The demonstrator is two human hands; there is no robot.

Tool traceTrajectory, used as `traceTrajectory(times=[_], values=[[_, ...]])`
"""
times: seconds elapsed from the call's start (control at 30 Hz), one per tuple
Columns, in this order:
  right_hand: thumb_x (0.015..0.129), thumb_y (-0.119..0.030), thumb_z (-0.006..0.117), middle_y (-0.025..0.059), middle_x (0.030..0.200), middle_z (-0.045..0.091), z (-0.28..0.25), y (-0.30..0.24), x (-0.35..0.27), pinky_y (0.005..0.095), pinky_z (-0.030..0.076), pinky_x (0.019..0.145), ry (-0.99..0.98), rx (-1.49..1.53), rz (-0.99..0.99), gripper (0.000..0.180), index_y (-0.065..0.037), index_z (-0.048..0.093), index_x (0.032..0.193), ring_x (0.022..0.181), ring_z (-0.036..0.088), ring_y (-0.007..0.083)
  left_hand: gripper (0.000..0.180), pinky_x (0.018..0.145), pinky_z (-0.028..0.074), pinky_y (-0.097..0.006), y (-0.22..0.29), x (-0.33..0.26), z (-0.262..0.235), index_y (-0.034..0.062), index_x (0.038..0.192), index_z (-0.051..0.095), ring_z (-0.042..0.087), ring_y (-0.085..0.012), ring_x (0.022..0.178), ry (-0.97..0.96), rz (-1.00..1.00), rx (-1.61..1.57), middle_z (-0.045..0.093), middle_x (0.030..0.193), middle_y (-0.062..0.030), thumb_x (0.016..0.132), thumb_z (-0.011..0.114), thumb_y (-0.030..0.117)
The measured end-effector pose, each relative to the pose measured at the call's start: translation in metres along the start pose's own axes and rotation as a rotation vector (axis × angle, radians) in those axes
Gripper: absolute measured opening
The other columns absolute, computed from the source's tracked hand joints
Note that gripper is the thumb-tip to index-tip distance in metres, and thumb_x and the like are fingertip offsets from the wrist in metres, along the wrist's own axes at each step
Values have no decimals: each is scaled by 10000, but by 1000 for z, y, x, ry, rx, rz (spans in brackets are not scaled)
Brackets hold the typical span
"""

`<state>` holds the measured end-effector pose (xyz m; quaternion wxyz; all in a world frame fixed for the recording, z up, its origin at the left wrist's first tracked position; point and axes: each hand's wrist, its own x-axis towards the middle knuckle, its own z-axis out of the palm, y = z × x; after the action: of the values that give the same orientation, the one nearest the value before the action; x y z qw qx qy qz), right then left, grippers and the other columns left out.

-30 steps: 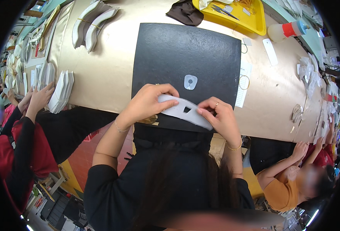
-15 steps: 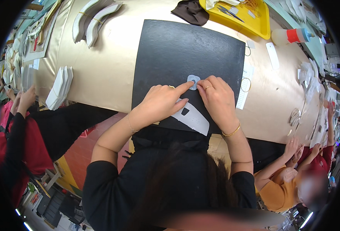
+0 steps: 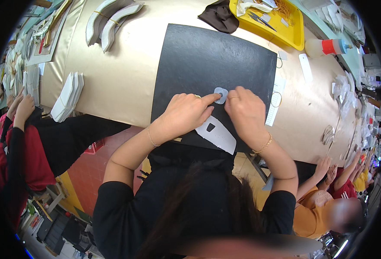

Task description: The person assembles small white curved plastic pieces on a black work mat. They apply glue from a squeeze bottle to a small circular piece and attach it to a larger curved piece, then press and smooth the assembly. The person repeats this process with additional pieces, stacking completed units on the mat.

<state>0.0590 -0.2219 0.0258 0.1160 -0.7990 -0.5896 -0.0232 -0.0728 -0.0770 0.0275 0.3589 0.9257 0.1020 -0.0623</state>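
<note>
Long and covered in shiny beige sheeting, the workbench [image 3: 121, 82] runs across a busy workshop, seen from above the person's head. On it lies a black rectangular work mat [image 3: 207, 60], and both of the person's hands meet near its front edge. The left hand [image 3: 184, 114] has its index finger stretched out, pressing on a small pale-blue rounded patch [image 3: 221, 94] with a dark hole, while its other fingers curl loosely under. The right hand [image 3: 245, 113] rests just beside it, fingertips bent down onto the same patch at its right edge; neither hand grips anything. Directly below the hands, partly under them, lies a larger pale curved piece [image 3: 218, 134] with a dark cut-out, flat on the mat. Judging from this, the small patch is being positioned or pressed and is not yet joined to the larger piece. Farther off sit a yellow tray [image 3: 295, 31] of scissors and scraps, a glue bottle [image 3: 326, 46] with a red collar, a stack of white cut pieces [image 3: 67, 97], and curved sole-shaped pieces [image 3: 112, 19]. Other workers' hands [image 3: 20, 108] reach in at both sides.
</note>
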Motion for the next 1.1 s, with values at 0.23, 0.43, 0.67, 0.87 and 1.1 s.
traceTrajectory(times=[0.23,0.43,0.67,0.87,1.1], values=[[775,2,713,76,730,591,-18,8,-21,334,509,609,113,535,568,107,-20,608,769,654,624,219,341,648,531,-438,-4,3,0,117,1233,613,673,-344,699,-17,-11,-26,686,738,-162,903,625,200],[823,46,676,124,1014,608,-7,3,-27,295,541,700,172,809,484,376,-15,543,1169,754,660,217,325,622,486,-386,2,-1,-9,89,1156,600,643,-334,646,-80,-96,-221,646,689,-125,868,702,201],[744,-123,817,98,1044,612,-22,-26,-47,326,469,914,-220,961,273,716,-79,504,1386,994,599,215,299,591,470,-325,3,-30,-28,72,1097,669,631,-236,627,-72,68,-387,641,702,-84,835,743,196],[875,-139,687,108,841,629,-34,-19,-58,388,478,842,-383,884,437,367,-58,617,1226,897,615,319,138,676,483,-324,-10,-25,-31,33,985,693,630,-232,724,103,105,-335,648,788,-116,868,685,103],[917,-34,591,138,1088,662,-21,0,-50,343,500,845,-111,939,550,217,-31,646,1128,969,650,312,154,751,465,-296,-17,-12,-23,7,916,699,601,-211,802,100,19,-477,642,861,-81,812,591,-28]])
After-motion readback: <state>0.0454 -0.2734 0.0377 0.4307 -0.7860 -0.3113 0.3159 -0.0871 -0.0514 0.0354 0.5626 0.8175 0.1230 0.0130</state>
